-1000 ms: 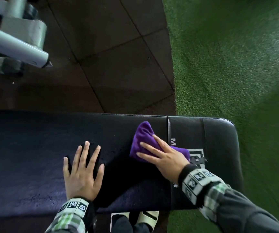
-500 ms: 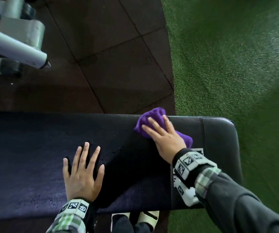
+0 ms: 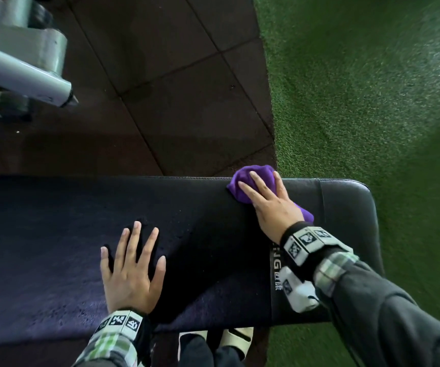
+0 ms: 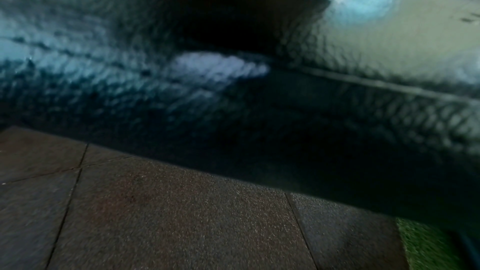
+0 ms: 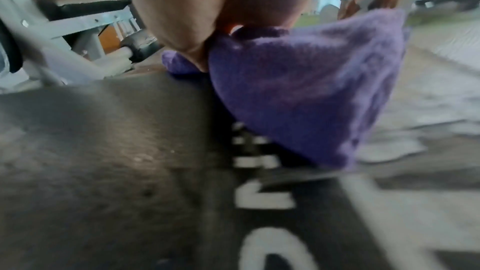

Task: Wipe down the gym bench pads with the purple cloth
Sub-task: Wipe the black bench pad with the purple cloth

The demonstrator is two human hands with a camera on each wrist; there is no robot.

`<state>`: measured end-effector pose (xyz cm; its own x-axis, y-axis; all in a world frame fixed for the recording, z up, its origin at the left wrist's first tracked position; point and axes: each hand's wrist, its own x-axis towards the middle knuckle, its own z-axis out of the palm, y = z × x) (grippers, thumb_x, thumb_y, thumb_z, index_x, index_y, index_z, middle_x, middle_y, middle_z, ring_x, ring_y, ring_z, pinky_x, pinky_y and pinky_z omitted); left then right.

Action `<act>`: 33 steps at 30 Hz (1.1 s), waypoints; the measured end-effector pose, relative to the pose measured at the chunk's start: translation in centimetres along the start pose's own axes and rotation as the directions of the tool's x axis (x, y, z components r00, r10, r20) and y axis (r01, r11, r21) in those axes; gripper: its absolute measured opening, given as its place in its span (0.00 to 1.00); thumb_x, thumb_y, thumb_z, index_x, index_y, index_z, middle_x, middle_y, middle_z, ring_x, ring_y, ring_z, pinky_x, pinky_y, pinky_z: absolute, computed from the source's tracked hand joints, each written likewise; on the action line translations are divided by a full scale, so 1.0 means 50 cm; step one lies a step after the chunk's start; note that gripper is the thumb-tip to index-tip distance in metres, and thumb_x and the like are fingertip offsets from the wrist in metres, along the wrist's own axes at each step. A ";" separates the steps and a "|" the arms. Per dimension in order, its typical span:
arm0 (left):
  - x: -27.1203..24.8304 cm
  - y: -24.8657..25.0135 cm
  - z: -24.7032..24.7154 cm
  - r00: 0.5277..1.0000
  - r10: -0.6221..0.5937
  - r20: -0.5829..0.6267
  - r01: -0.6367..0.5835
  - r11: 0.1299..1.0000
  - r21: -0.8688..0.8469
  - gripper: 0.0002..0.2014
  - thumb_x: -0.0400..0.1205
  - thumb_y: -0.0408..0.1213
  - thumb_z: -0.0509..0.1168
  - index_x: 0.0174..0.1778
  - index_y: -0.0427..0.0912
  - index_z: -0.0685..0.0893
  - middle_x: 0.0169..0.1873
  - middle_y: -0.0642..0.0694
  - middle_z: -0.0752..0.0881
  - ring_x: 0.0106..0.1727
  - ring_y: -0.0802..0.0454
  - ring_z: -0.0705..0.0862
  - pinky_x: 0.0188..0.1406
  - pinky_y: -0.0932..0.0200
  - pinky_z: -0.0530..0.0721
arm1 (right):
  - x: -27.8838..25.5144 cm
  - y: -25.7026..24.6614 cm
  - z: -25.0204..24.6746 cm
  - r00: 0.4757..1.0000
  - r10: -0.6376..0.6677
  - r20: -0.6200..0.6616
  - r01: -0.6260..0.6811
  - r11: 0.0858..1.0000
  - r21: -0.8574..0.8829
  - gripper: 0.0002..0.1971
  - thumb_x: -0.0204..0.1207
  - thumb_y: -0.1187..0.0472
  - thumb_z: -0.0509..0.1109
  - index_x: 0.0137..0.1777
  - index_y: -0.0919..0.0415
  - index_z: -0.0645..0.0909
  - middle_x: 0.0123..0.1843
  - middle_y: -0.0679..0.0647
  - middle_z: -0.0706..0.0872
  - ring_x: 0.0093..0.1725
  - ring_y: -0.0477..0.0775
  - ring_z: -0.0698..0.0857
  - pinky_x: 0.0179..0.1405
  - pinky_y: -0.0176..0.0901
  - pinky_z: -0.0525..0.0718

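- Pressing the purple cloth (image 3: 242, 178) flat onto the bench pad (image 3: 54, 234), the right hand (image 3: 272, 205) has straight, spread fingers on top of it; nothing is pinched, so that grip is apart and only bears down.
- The cloth sits at the pad's far edge, near the seam before the end pad (image 3: 346, 221), partly bunched under the palm.
- Keeping the palm low would likely stop the bunched fabric from rolling off the far edge onto the rubber floor tiles (image 3: 174, 102).
- The left hand (image 3: 131, 271) lies flat with fingers apart on the pad, well apart from the cloth, steadying the body.
- Overlapping strokes toward the near edge, then across the seam and printed lettering (image 3: 277, 271), should cover this end best.
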<state>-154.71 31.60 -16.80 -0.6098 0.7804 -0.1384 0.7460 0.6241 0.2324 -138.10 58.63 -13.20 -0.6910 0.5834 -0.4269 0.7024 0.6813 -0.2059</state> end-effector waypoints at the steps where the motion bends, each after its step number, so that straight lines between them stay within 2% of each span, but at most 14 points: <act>1: 0.000 0.000 0.000 1.000 -0.005 0.006 0.005 1.000 -0.001 0.28 0.83 0.55 0.51 0.80 0.52 0.71 0.83 0.45 0.66 0.84 0.45 0.63 0.83 0.33 0.49 | 0.002 -0.019 0.000 0.999 -0.046 -0.015 0.046 0.998 -0.030 0.32 0.75 0.66 0.57 0.79 0.44 0.61 0.82 0.49 0.59 0.79 0.76 0.52 0.77 0.63 0.62; 3: 0.000 0.000 0.000 1.000 -0.005 0.010 0.005 1.000 -0.003 0.28 0.83 0.55 0.51 0.80 0.52 0.72 0.83 0.45 0.66 0.84 0.45 0.63 0.83 0.33 0.48 | -0.014 -0.042 0.015 0.982 -0.190 -0.010 0.187 0.975 -0.121 0.32 0.68 0.64 0.55 0.74 0.49 0.71 0.77 0.54 0.71 0.74 0.79 0.65 0.70 0.68 0.70; 4: 0.000 0.000 0.000 1.000 0.001 0.008 -0.001 1.000 -0.004 0.28 0.83 0.55 0.51 0.80 0.52 0.72 0.83 0.45 0.66 0.84 0.44 0.63 0.83 0.33 0.48 | -0.030 -0.044 0.030 0.967 -0.255 0.008 0.253 0.954 -0.160 0.32 0.66 0.63 0.53 0.73 0.49 0.73 0.76 0.54 0.73 0.72 0.78 0.67 0.69 0.69 0.71; 8: -0.001 -0.001 -0.001 1.000 0.019 -0.004 -0.019 1.000 -0.005 0.28 0.83 0.55 0.51 0.80 0.52 0.72 0.83 0.45 0.66 0.84 0.44 0.64 0.83 0.33 0.49 | -0.132 -0.008 0.092 0.912 -0.399 0.099 0.411 0.885 -0.218 0.36 0.70 0.63 0.54 0.80 0.42 0.58 0.82 0.50 0.60 0.79 0.69 0.58 0.74 0.63 0.66; 11: -0.003 -0.001 -0.002 0.999 0.032 -0.006 -0.032 0.999 -0.007 0.28 0.84 0.55 0.51 0.80 0.51 0.72 0.83 0.45 0.66 0.83 0.43 0.64 0.83 0.33 0.48 | -0.202 0.051 0.104 0.927 -0.365 0.091 0.376 0.893 -0.249 0.40 0.66 0.63 0.57 0.81 0.41 0.54 0.82 0.48 0.58 0.80 0.67 0.58 0.75 0.60 0.65; 14: -0.002 -0.002 -0.003 0.999 0.044 -0.009 -0.044 0.999 -0.003 0.28 0.84 0.54 0.51 0.80 0.51 0.72 0.83 0.44 0.66 0.83 0.42 0.65 0.82 0.33 0.49 | -0.218 0.093 0.087 0.952 -0.297 -0.078 0.274 0.936 -0.221 0.38 0.66 0.65 0.57 0.79 0.45 0.59 0.80 0.52 0.63 0.79 0.67 0.59 0.75 0.58 0.64; 19: -0.003 -0.009 -0.002 0.997 0.060 0.043 -0.060 0.998 -0.005 0.29 0.85 0.56 0.48 0.82 0.53 0.67 0.84 0.45 0.64 0.84 0.44 0.62 0.82 0.34 0.46 | -0.156 0.063 0.076 0.979 -0.109 -0.174 0.083 0.985 -0.152 0.43 0.62 0.68 0.74 0.77 0.47 0.64 0.78 0.53 0.69 0.76 0.73 0.61 0.70 0.63 0.68; 21: -0.004 -0.013 -0.004 0.995 0.066 0.071 -0.065 0.998 -0.011 0.29 0.87 0.59 0.45 0.83 0.54 0.65 0.85 0.46 0.61 0.85 0.45 0.59 0.83 0.36 0.42 | -0.140 0.018 0.067 0.952 -0.173 -0.252 0.128 0.975 -0.184 0.37 0.64 0.67 0.68 0.75 0.50 0.68 0.76 0.55 0.72 0.79 0.68 0.51 0.73 0.65 0.68; 23: -0.010 -0.017 -0.005 0.993 0.067 0.093 -0.065 0.998 -0.024 0.30 0.87 0.61 0.41 0.84 0.55 0.63 0.86 0.47 0.59 0.86 0.47 0.57 0.84 0.39 0.38 | -0.148 -0.020 0.072 0.906 -0.286 -0.313 0.217 0.947 -0.239 0.31 0.64 0.66 0.59 0.71 0.54 0.76 0.72 0.56 0.76 0.81 0.60 0.45 0.72 0.62 0.62; 25: -0.026 -0.020 -0.004 0.993 0.061 0.100 -0.059 0.998 -0.031 0.30 0.87 0.61 0.40 0.84 0.55 0.62 0.86 0.47 0.59 0.86 0.47 0.56 0.83 0.39 0.37 | -0.186 -0.049 0.106 0.898 -0.355 -0.259 0.291 0.922 -0.256 0.31 0.66 0.63 0.57 0.72 0.51 0.75 0.74 0.54 0.74 0.80 0.64 0.51 0.73 0.63 0.63; 27: -0.044 -0.025 0.000 0.993 0.062 0.102 -0.058 0.998 -0.034 0.30 0.88 0.61 0.40 0.84 0.54 0.62 0.86 0.47 0.59 0.86 0.47 0.56 0.83 0.37 0.38 | -0.242 -0.058 0.154 0.899 -0.426 -0.105 0.384 0.879 -0.283 0.32 0.69 0.59 0.58 0.77 0.43 0.66 0.80 0.50 0.65 0.79 0.70 0.57 0.73 0.65 0.68; 30: -0.058 -0.033 0.005 0.992 0.068 0.106 -0.066 0.997 -0.029 0.30 0.88 0.60 0.40 0.84 0.54 0.61 0.86 0.47 0.58 0.86 0.47 0.55 0.83 0.35 0.41 | -0.326 -0.023 0.196 0.829 -0.552 0.083 0.541 0.758 -0.363 0.37 0.66 0.55 0.60 0.78 0.37 0.58 0.82 0.46 0.58 0.79 0.67 0.61 0.72 0.64 0.68; 31: -0.058 -0.034 0.005 0.992 0.067 0.105 -0.065 0.998 -0.028 0.30 0.87 0.60 0.40 0.84 0.54 0.62 0.86 0.47 0.59 0.86 0.47 0.56 0.83 0.35 0.42 | -0.344 -0.005 0.197 0.816 -0.568 0.102 0.560 0.735 -0.383 0.39 0.65 0.55 0.60 0.79 0.37 0.57 0.82 0.46 0.57 0.78 0.66 0.62 0.71 0.63 0.69; 33: -0.057 -0.031 0.005 0.992 0.068 0.102 -0.065 0.997 -0.027 0.30 0.87 0.60 0.40 0.84 0.53 0.63 0.86 0.46 0.60 0.86 0.46 0.57 0.83 0.35 0.42 | -0.363 0.036 0.192 0.832 -0.548 0.081 0.533 0.753 -0.386 0.43 0.63 0.56 0.65 0.79 0.36 0.54 0.82 0.46 0.55 0.78 0.65 0.61 0.71 0.64 0.68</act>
<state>-154.08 28.42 -17.03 -0.5274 0.8207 -0.2197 0.7766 0.5705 0.2672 -122.67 45.00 -14.29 -0.9464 0.0761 -0.3138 0.0941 0.9946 -0.0428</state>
